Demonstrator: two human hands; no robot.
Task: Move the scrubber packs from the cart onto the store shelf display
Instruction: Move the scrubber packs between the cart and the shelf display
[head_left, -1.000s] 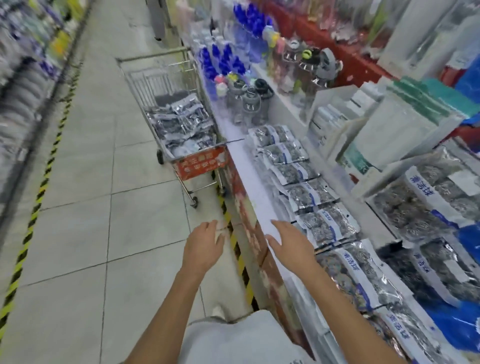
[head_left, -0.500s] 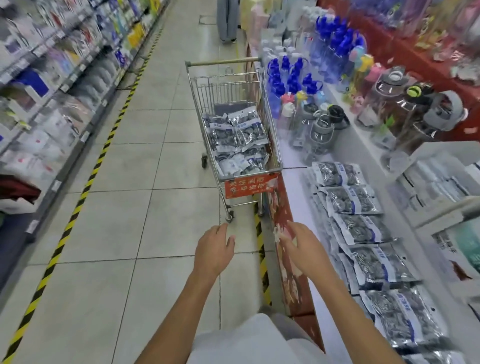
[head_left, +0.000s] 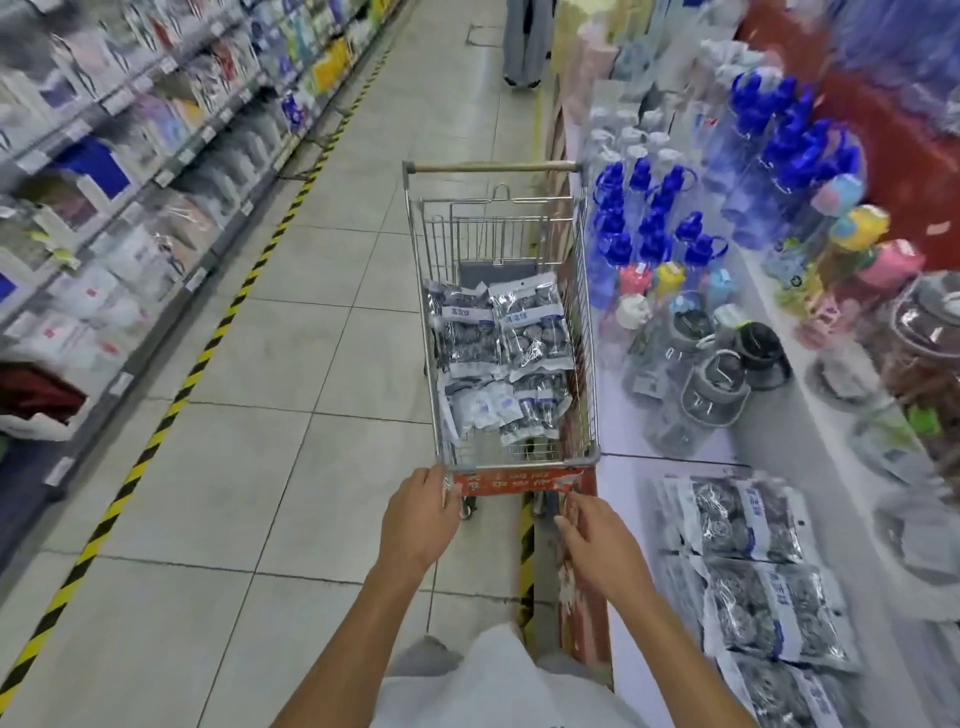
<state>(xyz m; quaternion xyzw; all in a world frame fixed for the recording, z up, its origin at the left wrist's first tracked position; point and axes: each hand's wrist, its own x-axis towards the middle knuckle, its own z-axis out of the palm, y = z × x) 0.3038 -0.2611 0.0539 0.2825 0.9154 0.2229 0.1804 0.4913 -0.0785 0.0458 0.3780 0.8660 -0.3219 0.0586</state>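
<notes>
A wire shopping cart (head_left: 586, 332) stands in the aisle just ahead of me, against the display shelf (head_left: 626, 525) on my right. Several silver scrubber packs (head_left: 498, 338) with blue-and-white labels lie piled in its basket. More scrubber packs (head_left: 743, 525) lie in a row on the white shelf at lower right. My left hand (head_left: 418, 519) grips the cart's near left corner beside its red sign panel (head_left: 514, 480). My right hand (head_left: 597, 540) reaches to the panel's right end with fingers straight, its fingertips touching or almost touching it.
Blue-capped water bottles (head_left: 649, 218) and dark jugs (head_left: 717, 384) crowd the shelf beside the cart. Stocked shelves (head_left: 104, 218) line the aisle's left side behind a yellow-black floor stripe (head_left: 171, 410). A person (head_left: 524, 47) stands far down the aisle.
I have turned and stepped toward the cart, which is now directly in front. Both hands went from hanging free over the floor to the cart's near end; the left took hold of it.
</notes>
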